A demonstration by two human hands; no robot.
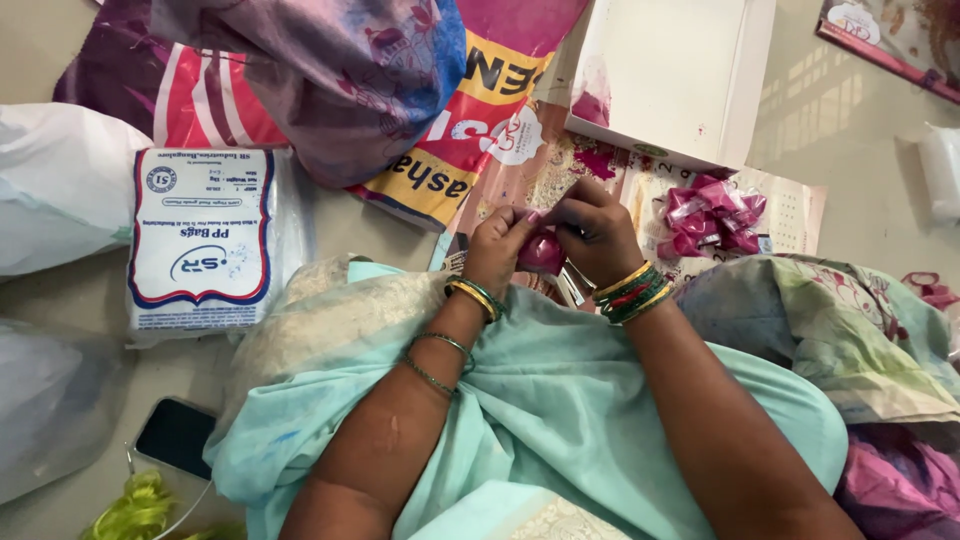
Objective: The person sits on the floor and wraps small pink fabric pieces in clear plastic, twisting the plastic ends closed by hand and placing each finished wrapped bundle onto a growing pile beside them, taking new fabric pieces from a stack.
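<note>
Fingers [520, 222] of the left hand [505, 250] and of the right hand [598, 235] pinch together on a small pink packet [542, 252], held between both hands just above the lap and its pale green cloth [560, 400]. Both grips look tight but shallow, right at the packet's edges, so I judge a slip could drop it into the folds of the cloth, where it would be hard to find. A hard pull might also tear the thin pink film. Just beyond the right hand lies a pile of finished pink packets [712, 215] on printed paper; a sweeping wrist or bangle could scatter them. Farther off, the white box [670, 75] leans over that pile and could tip if nudged. To the left, the phone [176, 436] sits near the cloth's edge on the floor.
</note>
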